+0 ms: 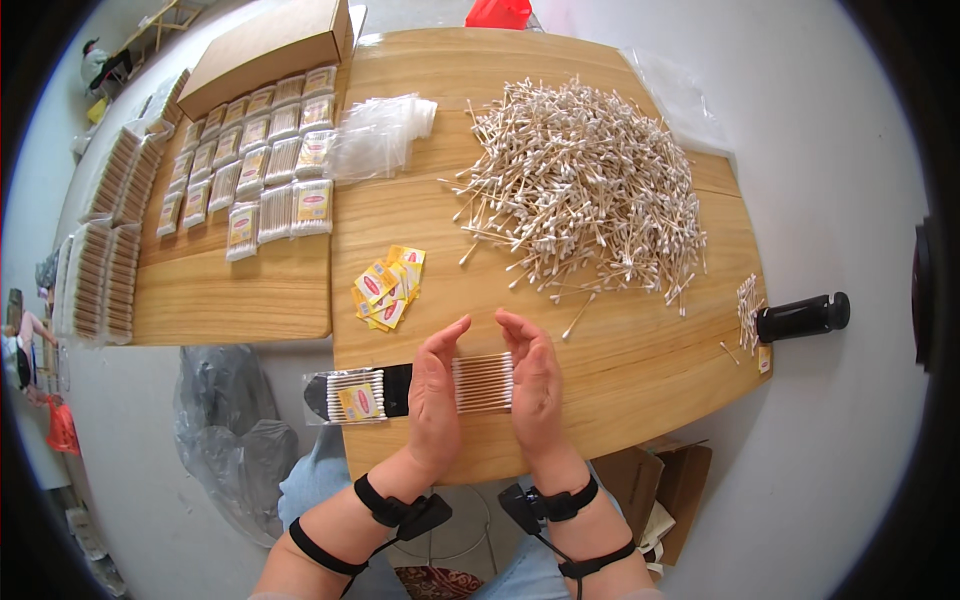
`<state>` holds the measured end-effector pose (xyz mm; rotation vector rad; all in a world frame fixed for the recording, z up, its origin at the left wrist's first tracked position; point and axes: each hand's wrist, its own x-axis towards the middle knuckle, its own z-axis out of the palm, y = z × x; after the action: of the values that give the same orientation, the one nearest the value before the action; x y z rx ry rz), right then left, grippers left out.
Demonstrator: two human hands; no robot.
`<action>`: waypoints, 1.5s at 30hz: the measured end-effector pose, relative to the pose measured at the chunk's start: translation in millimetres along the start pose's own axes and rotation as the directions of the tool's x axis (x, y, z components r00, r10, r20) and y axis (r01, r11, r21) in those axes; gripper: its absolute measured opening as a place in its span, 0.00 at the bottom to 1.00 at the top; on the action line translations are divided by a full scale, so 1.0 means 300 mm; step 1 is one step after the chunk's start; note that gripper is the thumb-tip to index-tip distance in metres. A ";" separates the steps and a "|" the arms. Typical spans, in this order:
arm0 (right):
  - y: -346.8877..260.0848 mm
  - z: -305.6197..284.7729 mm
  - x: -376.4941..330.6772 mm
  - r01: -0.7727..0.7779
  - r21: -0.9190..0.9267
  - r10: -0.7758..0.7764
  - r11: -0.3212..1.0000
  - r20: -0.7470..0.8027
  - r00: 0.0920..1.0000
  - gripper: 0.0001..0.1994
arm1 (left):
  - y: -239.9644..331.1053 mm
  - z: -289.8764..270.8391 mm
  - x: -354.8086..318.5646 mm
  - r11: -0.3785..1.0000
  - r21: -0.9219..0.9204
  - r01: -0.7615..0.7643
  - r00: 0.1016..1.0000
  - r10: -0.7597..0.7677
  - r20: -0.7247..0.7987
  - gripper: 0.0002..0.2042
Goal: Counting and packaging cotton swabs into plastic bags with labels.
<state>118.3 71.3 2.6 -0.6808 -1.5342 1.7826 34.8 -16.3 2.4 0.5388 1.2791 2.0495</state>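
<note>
Pressing in from both sides, the left hand (434, 395) and the right hand (536, 385) square up a flat row of cotton swabs (483, 383) on the near edge of the wooden table (640, 370). Both hands stand on edge with fingers straight and together, palms facing each other, grasping the row only by flat pressure on its tips; no fingers curl around it. The swabs lie side by side, sticks running left to right.

Just left of the left hand lies a filled clear packet of swabs (350, 396) with a yellow label, resting on a black strip (397, 389) at the table's near-left corner. Farther away, a small heap of yellow labels (388, 286) sits near the middle of the table. A large loose pile of swabs (585, 190) spreads across the far right. Empty clear bags (378, 135) lie at the far left edge. On a second table to the left, rows of finished packets (262, 160) stand in front of a cardboard box (268, 50). A black cylinder (802, 316) is fixed at the right edge.
</note>
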 end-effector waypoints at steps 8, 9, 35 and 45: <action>-0.069 -0.121 -0.041 -0.146 -0.268 0.111 0.952 -0.140 0.984 0.23 | -0.006 0.009 0.000 0.999 -0.049 -0.001 0.993 0.007 0.115 0.25; -0.079 -0.135 -0.042 -0.027 -0.421 0.010 0.907 -0.042 0.999 0.21 | -0.017 0.010 0.000 0.997 -0.063 0.035 0.992 -0.027 0.120 0.25; -0.104 -0.129 -0.037 0.275 -0.716 -0.151 0.641 0.233 0.961 0.12 | -0.031 0.009 0.014 0.996 -0.076 0.046 0.990 -0.035 0.139 0.25; -0.101 -0.123 -0.033 0.232 -0.739 -0.150 0.633 0.177 0.973 0.12 | -0.030 0.011 0.012 0.996 -0.060 0.064 0.990 -0.056 0.127 0.24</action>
<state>157.4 89.1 25.7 -0.7682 -2.3537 0.9572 37.3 -8.9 -4.2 0.5822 1.1393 1.9677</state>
